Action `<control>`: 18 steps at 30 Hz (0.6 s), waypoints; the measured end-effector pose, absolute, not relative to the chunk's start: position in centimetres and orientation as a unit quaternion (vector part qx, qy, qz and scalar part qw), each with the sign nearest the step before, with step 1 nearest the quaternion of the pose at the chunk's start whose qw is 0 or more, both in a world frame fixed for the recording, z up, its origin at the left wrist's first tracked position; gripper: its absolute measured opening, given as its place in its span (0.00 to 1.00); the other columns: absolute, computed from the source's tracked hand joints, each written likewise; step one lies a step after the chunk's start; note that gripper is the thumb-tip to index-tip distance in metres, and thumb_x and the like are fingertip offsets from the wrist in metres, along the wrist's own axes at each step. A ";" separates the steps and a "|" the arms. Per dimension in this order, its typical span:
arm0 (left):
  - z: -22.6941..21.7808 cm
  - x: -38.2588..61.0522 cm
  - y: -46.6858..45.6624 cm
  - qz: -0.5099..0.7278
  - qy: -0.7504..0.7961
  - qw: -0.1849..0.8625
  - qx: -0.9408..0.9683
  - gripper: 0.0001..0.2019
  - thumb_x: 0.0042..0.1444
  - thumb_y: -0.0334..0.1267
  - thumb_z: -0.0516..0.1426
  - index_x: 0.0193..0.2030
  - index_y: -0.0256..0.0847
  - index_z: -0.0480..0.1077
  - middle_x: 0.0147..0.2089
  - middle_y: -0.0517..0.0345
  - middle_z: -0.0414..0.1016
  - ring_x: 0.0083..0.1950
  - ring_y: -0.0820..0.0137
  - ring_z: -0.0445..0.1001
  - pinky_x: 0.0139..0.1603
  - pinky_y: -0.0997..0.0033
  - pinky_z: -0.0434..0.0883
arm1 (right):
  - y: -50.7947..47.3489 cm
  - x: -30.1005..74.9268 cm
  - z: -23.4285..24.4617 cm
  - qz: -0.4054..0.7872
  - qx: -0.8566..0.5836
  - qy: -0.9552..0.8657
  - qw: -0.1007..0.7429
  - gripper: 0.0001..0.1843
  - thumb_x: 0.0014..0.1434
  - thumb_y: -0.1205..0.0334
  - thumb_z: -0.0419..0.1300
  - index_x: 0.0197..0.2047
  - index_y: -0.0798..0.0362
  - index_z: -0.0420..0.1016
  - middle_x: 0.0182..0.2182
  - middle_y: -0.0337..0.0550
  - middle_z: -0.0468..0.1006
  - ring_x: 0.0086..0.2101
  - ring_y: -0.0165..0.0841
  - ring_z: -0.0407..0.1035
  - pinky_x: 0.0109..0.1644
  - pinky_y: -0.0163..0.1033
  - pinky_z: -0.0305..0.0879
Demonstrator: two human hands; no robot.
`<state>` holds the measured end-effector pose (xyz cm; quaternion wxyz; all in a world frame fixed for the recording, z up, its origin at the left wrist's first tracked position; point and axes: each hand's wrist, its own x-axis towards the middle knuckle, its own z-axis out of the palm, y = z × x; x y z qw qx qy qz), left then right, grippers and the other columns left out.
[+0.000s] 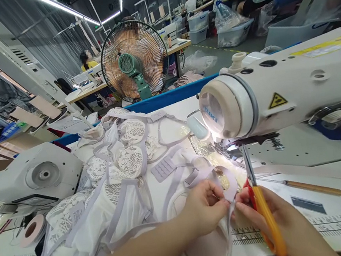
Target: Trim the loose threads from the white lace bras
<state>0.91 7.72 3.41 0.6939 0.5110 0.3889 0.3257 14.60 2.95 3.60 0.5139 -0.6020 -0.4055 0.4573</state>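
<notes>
My left hand (pixel 206 206) pinches a pale lilac strap (pixel 226 181) of a white lace bra at the table's front. My right hand (pixel 277 219) touches the same strap with its fingertips and grips orange-handled scissors (pixel 264 212), blades pointing up toward the needle area of the white sewing machine (pixel 281 94). Both hands meet just in front of the machine's lit presser foot. A padded cup (pixel 207 248) lies under my hands.
A heap of white lace bras with lilac straps (pixel 114 183) covers the table's left. A tape spool (pixel 32 230) and a second machine (pixel 33 176) sit far left. A wooden-handled tool (pixel 310 187) lies right. A fan (pixel 134 65) stands behind; other people work beyond.
</notes>
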 end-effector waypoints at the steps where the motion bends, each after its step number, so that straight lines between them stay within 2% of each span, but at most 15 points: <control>1: 3.3 0.9 7.7 0.330 0.392 0.682 0.521 0.10 0.43 0.30 0.57 0.30 0.39 0.58 0.26 0.63 0.63 0.24 0.76 0.64 0.26 0.75 0.60 | 2.9 14.7 3.6 0.444 -0.610 -0.414 0.509 0.15 0.47 0.48 0.61 0.27 0.50 0.66 0.24 0.37 0.70 0.26 0.31 0.66 0.29 0.34 0.65; 6: 2.9 0.8 7.4 0.338 0.409 0.614 0.584 0.09 0.45 0.26 0.55 0.31 0.39 0.58 0.24 0.65 0.60 0.24 0.77 0.60 0.25 0.77 0.58 | 2.9 16.5 2.0 0.413 -0.630 -0.482 0.449 0.17 0.44 0.47 0.64 0.31 0.49 0.69 0.29 0.42 0.76 0.32 0.36 0.72 0.34 0.35 0.70; 9: 2.8 0.6 7.2 0.339 0.408 0.546 0.648 0.10 0.45 0.24 0.53 0.33 0.40 0.59 0.27 0.63 0.63 0.27 0.76 0.64 0.28 0.76 0.62 | 2.8 17.2 1.5 0.403 -0.636 -0.513 0.414 0.17 0.44 0.48 0.64 0.35 0.48 0.70 0.35 0.43 0.78 0.35 0.38 0.73 0.35 0.34 0.71; 14: 3.1 0.2 6.9 0.340 0.360 0.441 0.748 0.14 0.46 0.24 0.53 0.40 0.40 0.63 0.40 0.55 0.71 0.40 0.67 0.71 0.41 0.67 0.68 | 3.2 16.3 2.0 0.375 -0.651 -0.526 0.399 0.13 0.46 0.48 0.62 0.30 0.47 0.70 0.25 0.38 0.77 0.30 0.37 0.72 0.30 0.34 0.69; 18: 3.1 0.3 7.0 0.340 0.362 0.468 0.731 0.16 0.46 0.25 0.54 0.43 0.40 0.64 0.41 0.53 0.73 0.40 0.66 0.72 0.42 0.67 0.69 | 3.6 16.0 2.1 0.370 -0.644 -0.512 0.431 0.16 0.41 0.47 0.65 0.30 0.48 0.72 0.22 0.37 0.76 0.23 0.35 0.70 0.27 0.36 0.68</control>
